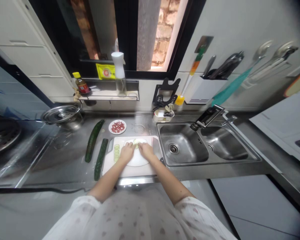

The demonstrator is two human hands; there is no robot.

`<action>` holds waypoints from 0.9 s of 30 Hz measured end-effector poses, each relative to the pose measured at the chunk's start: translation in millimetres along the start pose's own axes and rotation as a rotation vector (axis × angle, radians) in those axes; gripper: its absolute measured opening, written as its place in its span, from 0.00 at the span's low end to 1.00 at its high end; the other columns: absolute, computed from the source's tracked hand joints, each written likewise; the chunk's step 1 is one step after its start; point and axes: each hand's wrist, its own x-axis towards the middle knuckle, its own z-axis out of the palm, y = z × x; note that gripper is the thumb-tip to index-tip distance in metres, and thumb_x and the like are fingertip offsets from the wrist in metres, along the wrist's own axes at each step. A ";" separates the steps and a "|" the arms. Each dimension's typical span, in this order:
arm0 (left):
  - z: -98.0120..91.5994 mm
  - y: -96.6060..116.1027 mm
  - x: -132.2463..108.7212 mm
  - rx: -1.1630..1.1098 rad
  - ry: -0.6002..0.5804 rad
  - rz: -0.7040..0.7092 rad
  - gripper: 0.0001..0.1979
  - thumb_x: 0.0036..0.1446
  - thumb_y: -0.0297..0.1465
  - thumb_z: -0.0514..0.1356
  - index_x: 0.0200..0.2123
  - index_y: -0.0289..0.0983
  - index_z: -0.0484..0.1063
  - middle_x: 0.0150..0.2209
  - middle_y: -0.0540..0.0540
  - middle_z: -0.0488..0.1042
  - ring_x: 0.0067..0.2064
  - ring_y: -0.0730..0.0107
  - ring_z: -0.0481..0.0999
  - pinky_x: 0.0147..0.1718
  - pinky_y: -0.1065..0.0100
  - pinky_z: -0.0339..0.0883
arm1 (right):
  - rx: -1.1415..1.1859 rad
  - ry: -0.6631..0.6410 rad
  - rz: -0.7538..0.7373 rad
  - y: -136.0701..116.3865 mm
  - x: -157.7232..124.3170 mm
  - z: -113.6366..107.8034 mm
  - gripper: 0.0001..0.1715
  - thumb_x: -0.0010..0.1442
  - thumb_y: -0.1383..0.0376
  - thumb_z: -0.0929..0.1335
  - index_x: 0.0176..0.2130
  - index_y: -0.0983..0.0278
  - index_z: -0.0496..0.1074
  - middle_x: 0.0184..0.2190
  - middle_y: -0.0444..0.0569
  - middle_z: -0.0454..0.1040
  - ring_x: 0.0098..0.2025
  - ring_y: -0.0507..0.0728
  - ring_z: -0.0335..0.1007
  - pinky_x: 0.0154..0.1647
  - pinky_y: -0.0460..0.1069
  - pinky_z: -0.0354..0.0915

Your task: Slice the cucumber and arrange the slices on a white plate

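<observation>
Both my hands are over a white plate (138, 161) that sits on a white cutting board (130, 170). My left hand (127, 152) and my right hand (146, 150) each have their fingers bent down onto cucumber slices (137, 142) at the plate's far edge. More cucumber slices (116, 152) lie in a row on the board to the left. Two whole cucumbers, one long (94, 140) and one shorter (100, 158), rest on the steel counter left of the board.
A small dish of red chopped pieces (117, 126) stands behind the board. A double steel sink (205, 146) with a tap (207, 117) is to the right. A lidded pot (62, 115) and a stove (2, 135) are at the left.
</observation>
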 end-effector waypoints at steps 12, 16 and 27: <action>-0.4 0.4 5.2 0.022 -0.062 -0.005 0.21 0.63 0.25 0.47 0.57 0.41 0.65 0.46 0.40 0.67 0.48 0.58 0.62 0.42 0.63 0.65 | -0.047 -0.031 -0.033 -5.4 5.4 0.5 0.24 0.67 0.66 0.55 0.56 0.58 0.68 0.48 0.55 0.73 0.48 0.58 0.66 0.46 0.49 0.60; -3.5 1.9 3.2 -0.018 -0.058 -0.038 0.22 0.62 0.24 0.47 0.58 0.43 0.65 0.47 0.41 0.68 0.48 0.59 0.62 0.43 0.64 0.65 | -0.038 -0.036 -0.022 -7.0 6.6 0.3 0.23 0.66 0.66 0.56 0.55 0.59 0.69 0.48 0.55 0.73 0.49 0.58 0.66 0.47 0.49 0.59; -9.4 -0.8 -23.9 -0.337 0.157 -0.291 0.18 0.59 0.26 0.51 0.50 0.41 0.73 0.48 0.44 0.71 0.51 0.62 0.66 0.51 0.64 0.62 | 0.283 0.157 0.041 2.3 -1.7 7.9 0.22 0.65 0.66 0.58 0.55 0.64 0.69 0.54 0.54 0.72 0.55 0.56 0.66 0.54 0.47 0.58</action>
